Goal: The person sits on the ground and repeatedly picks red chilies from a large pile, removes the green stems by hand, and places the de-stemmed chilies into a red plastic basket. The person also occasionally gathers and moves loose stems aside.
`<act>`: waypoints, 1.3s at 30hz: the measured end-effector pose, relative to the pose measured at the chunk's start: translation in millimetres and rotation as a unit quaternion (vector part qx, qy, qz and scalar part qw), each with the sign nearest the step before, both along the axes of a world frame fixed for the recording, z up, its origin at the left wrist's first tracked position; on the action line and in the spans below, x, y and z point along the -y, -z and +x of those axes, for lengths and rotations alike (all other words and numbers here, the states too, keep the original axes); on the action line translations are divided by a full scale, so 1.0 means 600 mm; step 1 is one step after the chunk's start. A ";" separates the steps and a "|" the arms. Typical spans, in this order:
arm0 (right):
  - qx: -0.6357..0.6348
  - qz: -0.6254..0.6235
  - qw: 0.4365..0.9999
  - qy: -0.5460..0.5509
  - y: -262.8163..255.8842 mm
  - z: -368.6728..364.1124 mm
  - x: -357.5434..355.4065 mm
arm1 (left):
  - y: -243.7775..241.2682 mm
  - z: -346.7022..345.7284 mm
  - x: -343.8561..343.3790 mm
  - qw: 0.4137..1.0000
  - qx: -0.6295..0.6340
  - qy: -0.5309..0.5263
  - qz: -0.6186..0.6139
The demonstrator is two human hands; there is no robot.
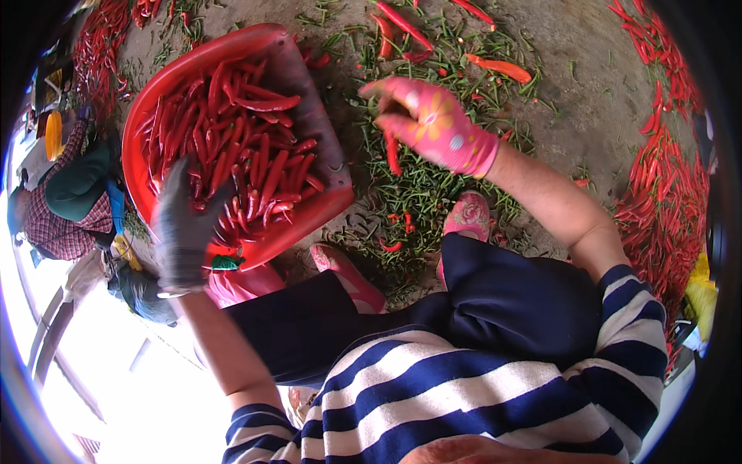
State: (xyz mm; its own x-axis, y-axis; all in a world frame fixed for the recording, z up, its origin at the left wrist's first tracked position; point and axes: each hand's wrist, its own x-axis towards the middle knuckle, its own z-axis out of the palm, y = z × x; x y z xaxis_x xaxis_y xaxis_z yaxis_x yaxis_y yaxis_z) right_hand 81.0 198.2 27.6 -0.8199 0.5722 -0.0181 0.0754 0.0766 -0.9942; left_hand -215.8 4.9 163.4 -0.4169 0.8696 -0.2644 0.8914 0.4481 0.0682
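Observation:
A red plastic scoop-shaped basket (264,246) full of red chili peppers (232,133) lies on the ground to the left. Over its near left part is my left hand (188,226) in a dark grey glove, blurred, its fingers at the peppers; whether it grips one cannot be told. My right hand (432,124), in a pink flowered glove, is above scattered green stems (429,191), with thumb and fingers curled and apart. Just below its fingertips a red pepper (392,153) shows, and whether the hand touches it is unclear. An orange-red pepper (499,68) rests beyond the right hand.
A long heap of red peppers (661,203) runs along the right side, and another (101,58) is at the upper left. A person in a checked shirt (64,226) bends down at the far left. My pink shoes (469,214) stand beside the stems.

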 end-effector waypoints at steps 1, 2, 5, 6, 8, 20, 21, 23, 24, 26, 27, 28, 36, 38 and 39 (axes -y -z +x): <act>-0.013 0.036 0.999 0.001 -0.014 -0.002 0.010 | 0.032 0.077 -0.045 0.992 0.076 0.053 0.081; -0.043 0.027 0.999 0.006 -0.015 -0.007 0.018 | 0.056 0.145 -0.072 0.975 0.201 0.050 0.080; -0.085 0.029 0.996 -0.002 -0.023 -0.025 0.042 | 0.155 0.274 -0.070 0.621 0.726 -0.290 0.060; -0.070 0.068 0.995 -0.015 -0.021 -0.019 0.040 | 0.194 0.288 -0.055 0.604 0.735 -0.293 0.097; -0.034 0.105 0.994 -0.022 -0.001 0.007 0.023 | 0.225 0.307 -0.064 0.628 0.715 -0.293 0.092; 0.127 0.412 0.901 -0.041 0.136 -0.070 -0.106 | 0.272 0.243 -0.079 0.948 0.272 -0.092 0.134; 0.227 0.465 0.847 -0.119 0.144 -0.092 -0.127 | 0.266 0.247 -0.085 0.941 0.283 -0.088 0.164; 0.183 0.601 0.758 -0.177 0.151 -0.092 -0.141 | 0.274 0.249 -0.090 0.938 0.290 -0.085 0.170; 0.175 0.577 0.782 -0.157 0.142 -0.093 -0.135 | 0.280 0.244 -0.087 0.938 0.289 -0.090 0.171; 0.225 0.369 0.895 -0.108 0.124 -0.090 -0.110 | 0.278 0.241 -0.094 0.928 0.283 -0.036 0.240; 0.050 0.361 0.931 -0.037 0.109 -0.063 -0.083 | 0.275 0.242 -0.101 0.919 0.280 -0.010 0.277; 0.030 0.187 0.982 -0.025 0.087 -0.051 -0.062 | 0.273 0.246 -0.114 0.905 0.316 0.011 0.284; 0.142 0.403 0.902 -0.062 0.075 -0.039 -0.082 | 0.327 0.306 -0.136 0.807 0.484 -0.223 0.253; 0.232 0.364 0.901 -0.043 0.102 -0.097 -0.137 | 0.286 0.302 -0.160 0.679 0.564 -0.395 0.252; 0.245 0.404 0.881 0.011 0.111 -0.113 -0.174 | 0.279 0.299 -0.171 0.615 0.602 -0.439 0.257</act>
State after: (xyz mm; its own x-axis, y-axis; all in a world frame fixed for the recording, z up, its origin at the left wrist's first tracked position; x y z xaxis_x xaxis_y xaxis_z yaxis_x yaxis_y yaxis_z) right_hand 13.4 302.5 -39.0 -0.8153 0.5765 0.0545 0.4910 0.7381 -0.4627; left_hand -36.2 107.3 -4.2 -0.5571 0.5468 -0.6251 -0.5147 0.3634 0.7766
